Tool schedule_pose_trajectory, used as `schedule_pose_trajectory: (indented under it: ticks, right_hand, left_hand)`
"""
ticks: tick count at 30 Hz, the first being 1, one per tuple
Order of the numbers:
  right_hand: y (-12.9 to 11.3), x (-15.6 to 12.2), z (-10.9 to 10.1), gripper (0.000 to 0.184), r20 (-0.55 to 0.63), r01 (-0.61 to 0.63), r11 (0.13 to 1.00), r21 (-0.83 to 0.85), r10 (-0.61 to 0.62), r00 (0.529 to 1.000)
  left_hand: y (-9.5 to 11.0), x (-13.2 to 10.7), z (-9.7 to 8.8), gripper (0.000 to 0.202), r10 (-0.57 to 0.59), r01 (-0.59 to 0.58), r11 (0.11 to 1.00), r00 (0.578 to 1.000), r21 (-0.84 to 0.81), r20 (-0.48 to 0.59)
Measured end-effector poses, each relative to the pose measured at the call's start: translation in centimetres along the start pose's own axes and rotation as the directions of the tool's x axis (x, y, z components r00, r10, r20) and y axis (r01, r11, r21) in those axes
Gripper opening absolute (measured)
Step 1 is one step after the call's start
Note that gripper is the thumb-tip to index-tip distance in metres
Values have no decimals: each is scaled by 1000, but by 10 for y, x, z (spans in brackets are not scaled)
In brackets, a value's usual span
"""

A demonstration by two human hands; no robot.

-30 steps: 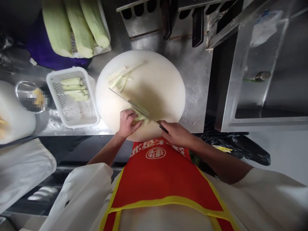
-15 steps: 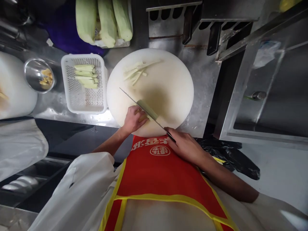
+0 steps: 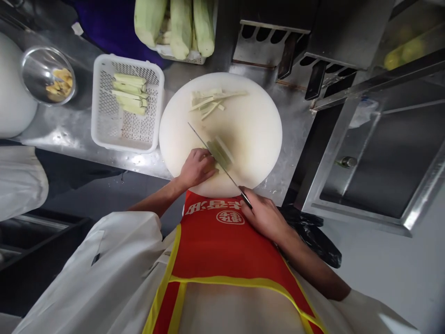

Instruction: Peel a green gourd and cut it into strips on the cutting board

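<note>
My right hand (image 3: 264, 213) is closed around the dark handle of a kitchen knife (image 3: 227, 174), seen nearly edge-on and slanting across the round white cutting board (image 3: 257, 125). My left hand (image 3: 199, 168), fingers curled, presses on a pale green vegetable piece at the blade's left side; the hand mostly covers it. Right beside the blade lies a blurred pale slice (image 3: 225, 149), partly mixed with a greenish patch on the blade. Several cut pale green strips (image 3: 212, 102) lie in a loose pile on the board's far side.
Left of the board stands a white perforated basket (image 3: 100, 116) with several cut sticks (image 3: 130, 95). Peeled whole vegetables (image 3: 181, 30) fill another basket behind it. A steel bowl (image 3: 34, 69) holds yellowish pieces. Knife racks (image 3: 259, 48) stand at the back, a steel sink (image 3: 382, 162) at right.
The view has turned and shifted slightly. A pale slice now shows apart on the blade's right side. Both hands keep their hold near the same spot on the board.
</note>
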State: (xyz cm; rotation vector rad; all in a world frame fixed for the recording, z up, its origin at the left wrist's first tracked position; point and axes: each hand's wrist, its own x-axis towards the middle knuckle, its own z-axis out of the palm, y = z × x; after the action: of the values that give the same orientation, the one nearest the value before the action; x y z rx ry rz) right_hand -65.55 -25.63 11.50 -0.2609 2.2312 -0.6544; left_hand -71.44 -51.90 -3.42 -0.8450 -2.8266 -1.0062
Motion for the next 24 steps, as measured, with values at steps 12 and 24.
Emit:
schedule_pose_trajectory:
  ticks: [12, 24]
  right_hand:
    - [-5, -3, 3, 44, 39, -28, 1000, -2, 28, 999]
    - [-5, -2, 7, 45, 41, -34, 999, -4, 34, 999]
  left_hand:
    - [-4, -6, 5, 31, -25, 25, 1000, 999, -3, -34]
    - [-3, -5, 4, 25, -13, 9, 999, 994, -38, -111]
